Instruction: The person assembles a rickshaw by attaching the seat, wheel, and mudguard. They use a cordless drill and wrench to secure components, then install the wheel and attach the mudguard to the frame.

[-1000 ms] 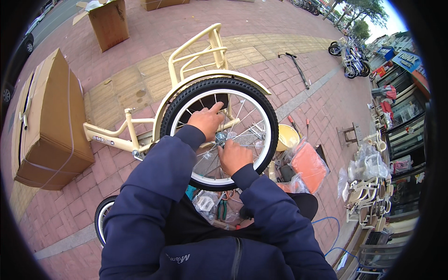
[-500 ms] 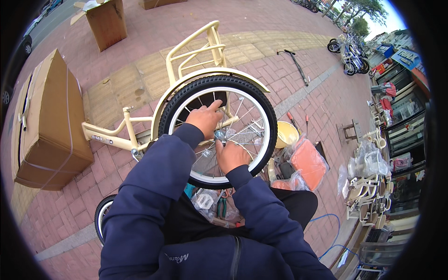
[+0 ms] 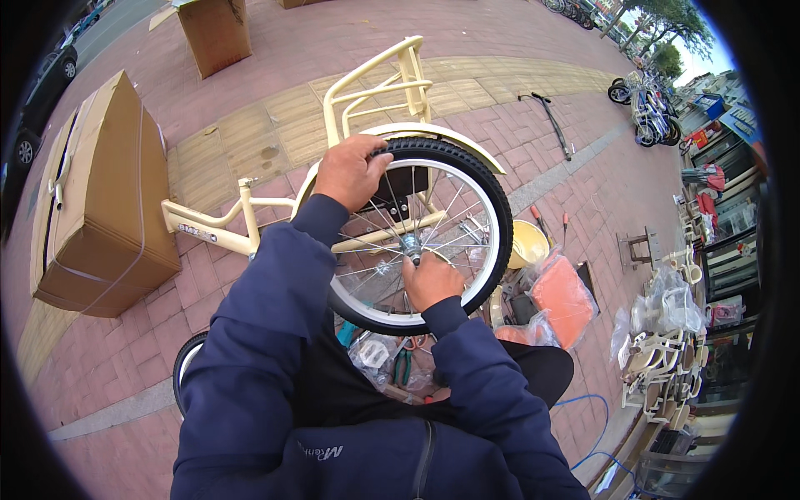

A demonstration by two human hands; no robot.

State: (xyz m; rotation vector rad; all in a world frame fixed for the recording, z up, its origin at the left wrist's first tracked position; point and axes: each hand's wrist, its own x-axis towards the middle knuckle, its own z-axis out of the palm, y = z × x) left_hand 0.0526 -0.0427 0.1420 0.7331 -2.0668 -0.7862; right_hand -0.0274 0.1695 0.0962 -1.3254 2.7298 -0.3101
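Note:
A bicycle wheel [image 3: 502, 217] with a black knobby tyre and white rim stands in front of me. Behind it lies a cream bicycle frame [image 3: 218, 237] with a curved mudguard [image 3: 462, 143] and a rear rack [image 3: 414, 73]. My left hand [image 3: 350, 172] is closed over the tyre at its upper left, fingers curled onto the tread. At the middle of the wheel, my right hand [image 3: 433, 281] pinches the end of the axle beside the silver hub [image 3: 410, 242]. The fingertips of the right hand are partly hidden.
Large cardboard box [image 3: 125, 200] at left, another box [image 3: 215, 37] beyond. On the right are a yellow bowl [image 3: 528, 243], an orange plastic-wrapped piece [image 3: 565, 298] and screwdrivers [image 3: 539, 218]. Pliers [image 3: 402, 365] lie below the wheel; a pump-like tool [image 3: 553, 121] lies farther off.
My left hand has moved from near the hub up and left onto the tyre. The right hand stays at the axle. The whole view has shifted slightly.

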